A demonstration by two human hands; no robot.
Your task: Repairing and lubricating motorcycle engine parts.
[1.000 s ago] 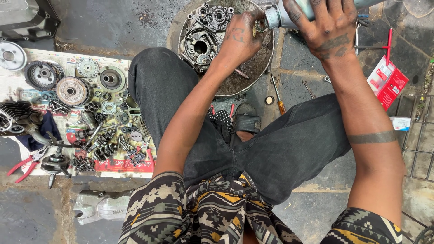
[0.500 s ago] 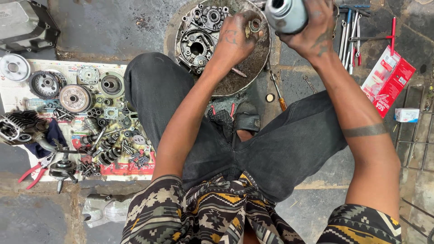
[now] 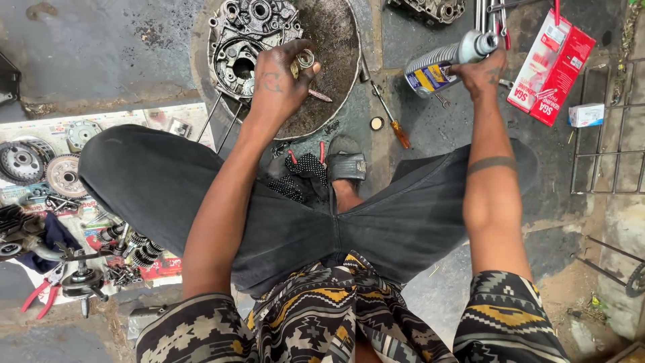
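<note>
Left hand (image 3: 279, 84): held over the round metal pan (image 3: 336, 60) on the floor, fingers (image 3: 299, 67) pinched shut on a small metal ring (image 3: 306, 58), silver-grey, with an open centre; it sits at the fingertips, above the pan's dirty brown bottom.

Engine case (image 3: 245, 37): grey cast metal, grimy, with round bores and small gears showing, lying in the pan just beside the left hand.

Right hand (image 3: 485, 70): raised to the right of the pan, fingers wrapped closed around a spray can (image 3: 440, 64). Can is silver with a blue and yellow label, tilted nearly level, its base pointing toward the pan.

Screwdriver (image 3: 393, 121): orange handle, on the floor between pan and can.

Red cartons (image 3: 551, 67): two flat packets, lying right of the right hand.

Small white box (image 3: 586, 114): beside the cartons.

Paper sheet (image 3: 40, 128): spread at left, bearing clutch discs (image 3: 40, 168), gears and springs (image 3: 131, 249).

Red-handled pliers (image 3: 44, 296): at the sheet's lower edge.

Sandal (image 3: 346, 165): grey, on the foot below the pan.
</note>
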